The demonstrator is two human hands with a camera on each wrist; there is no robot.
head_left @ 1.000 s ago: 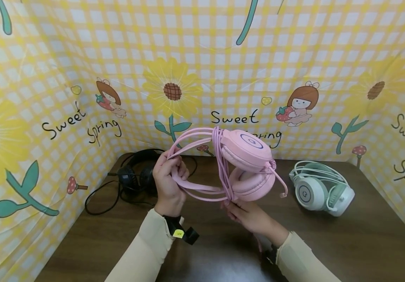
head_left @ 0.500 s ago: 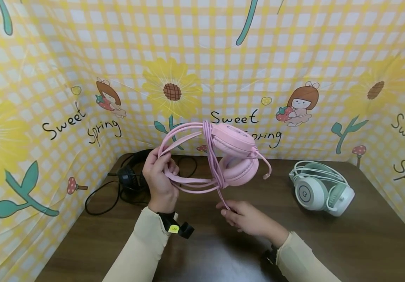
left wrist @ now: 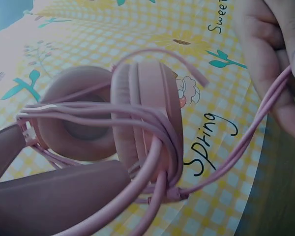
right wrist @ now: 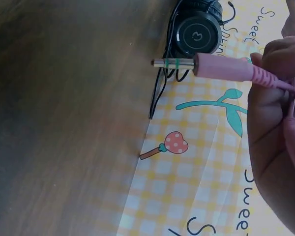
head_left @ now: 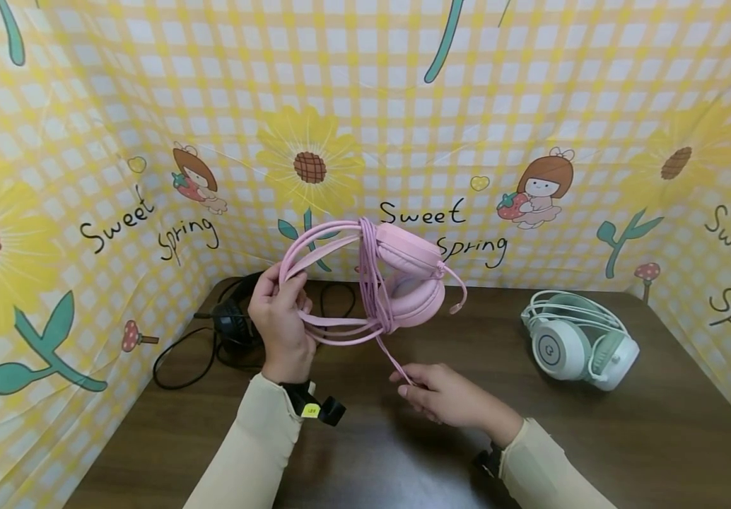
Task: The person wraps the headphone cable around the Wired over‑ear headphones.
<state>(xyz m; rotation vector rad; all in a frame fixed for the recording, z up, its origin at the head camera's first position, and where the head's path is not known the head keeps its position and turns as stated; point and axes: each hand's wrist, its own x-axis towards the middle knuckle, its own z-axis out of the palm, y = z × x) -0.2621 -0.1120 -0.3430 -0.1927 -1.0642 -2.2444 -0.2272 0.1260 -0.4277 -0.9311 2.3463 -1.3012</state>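
My left hand [head_left: 284, 325] grips the headband of a pink headset [head_left: 411, 305], held up over the table with its ear cups to the right. Several turns of pink cable [head_left: 370, 283] wrap round the headband beside the cups. From this wrap two strands run down to my right hand [head_left: 451, 397], whose thumb and fingers pinch them. In the left wrist view the strands stretch from the ear cup [left wrist: 147, 93] to the fingers [left wrist: 280, 108]. A pink audio plug [right wrist: 223, 67] with a metal tip sticks out of that hand in the right wrist view.
A black headset [head_left: 232, 322] with its loose cable lies at the back left of the brown table [head_left: 365, 459]. At the back right sits a white and green headset [head_left: 578, 346]. Yellow checked cloth [head_left: 442, 141] hangs behind and along both sides.
The left hand has moved left with the pink headset, away from the right hand. The cable between wrap and right hand now shows longer. The right hand has shifted slightly down.
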